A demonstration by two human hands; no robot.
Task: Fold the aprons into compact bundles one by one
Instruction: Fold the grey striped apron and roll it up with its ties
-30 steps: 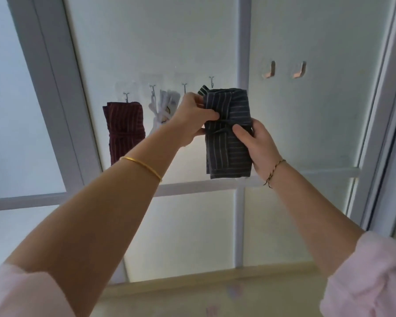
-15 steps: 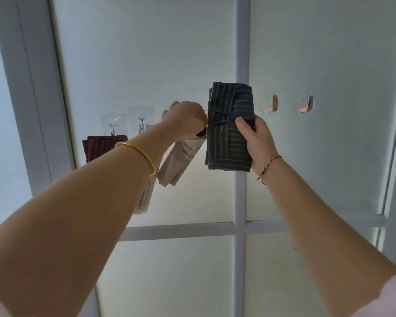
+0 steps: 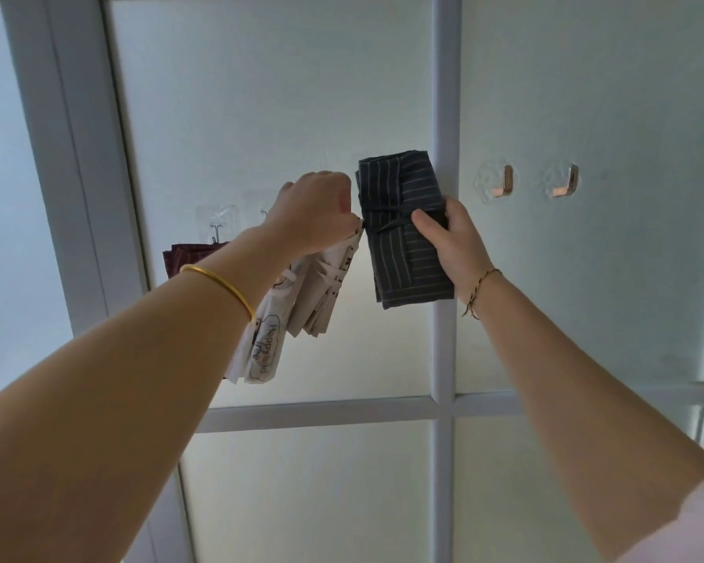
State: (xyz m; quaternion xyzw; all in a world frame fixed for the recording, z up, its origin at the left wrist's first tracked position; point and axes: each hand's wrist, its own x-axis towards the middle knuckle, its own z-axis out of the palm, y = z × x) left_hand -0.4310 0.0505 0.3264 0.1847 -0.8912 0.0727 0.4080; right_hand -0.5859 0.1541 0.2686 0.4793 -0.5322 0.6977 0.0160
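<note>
Folding done on the dark striped apron (image 3: 403, 233): already a compact bundle, bound across its middle by its own tie (image 3: 383, 230), held up between both hands against the frosted glass door (image 3: 261, 95)

Right hand (image 3: 456, 241) wrapped around the bundle's right edge, thumb laid over the front just under the tie. Left hand (image 3: 316, 213) curled tight at the bundle's left edge, fingertips apparently pinching the tie or a loop there; exact thing pinched too small to tell

Likely step in hand: hanging the finished bundle, or snugging the tie. Next move probably calls for catching a loop on a hook while keeping the wrap from loosening, so a firm right-hand grip matters

Around:
- just below the left hand, touching its underside, a cream printed apron (image 3: 297, 302) hanging in loose folds, not yet bundled by the look of it
- further left, behind the left forearm, a maroon striped bundle (image 3: 183, 258) below a clear hook (image 3: 216, 231)
- right of the right hand, well apart, two copper hooks (image 3: 504, 182), both bare
- white door bar (image 3: 444, 75) directly behind the bundle

In the way: the cream apron crowding the left hand's working space; any hook behind the left hand hidden from view
</note>
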